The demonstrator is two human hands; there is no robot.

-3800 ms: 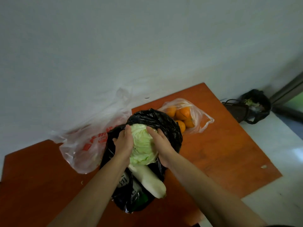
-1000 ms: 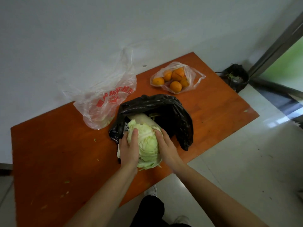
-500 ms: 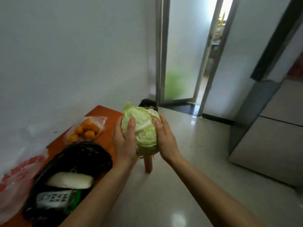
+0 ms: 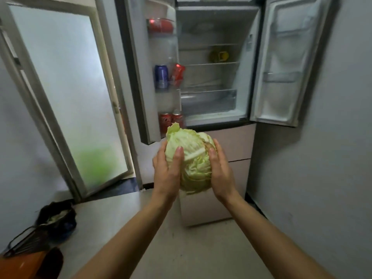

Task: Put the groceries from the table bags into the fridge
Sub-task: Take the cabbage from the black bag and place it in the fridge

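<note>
Bottom left: orange table (image 4: 18, 264) corner just in frame. A dark bag (image 4: 57, 218) sits on the floor beside it. A frosted glass door (image 4: 66, 93) stands behind, a green blur at its foot.

Fridge (image 4: 211, 101) ahead, both upper doors swung wide. The left door (image 4: 141, 77) carries red cans (image 4: 161, 26) on its top shelf. A blue can (image 4: 161, 76) stands mid-height, a tilted red can (image 4: 177, 74) beside it. Two more red cans (image 4: 171, 119) stand at the bottom.

Centre: cabbage (image 4: 191, 158) held in the air in front of the fridge, below the open compartment and not inside it. Left hand (image 4: 167, 172) lies palm-flat on its left side, fingers stretched along the leaves. Right hand (image 4: 220, 174) presses the right side the same way.

Inside, a yellow object (image 4: 220, 56) on a wire shelf, too blurred to identify. Right door (image 4: 287, 63) to the right of it.
</note>
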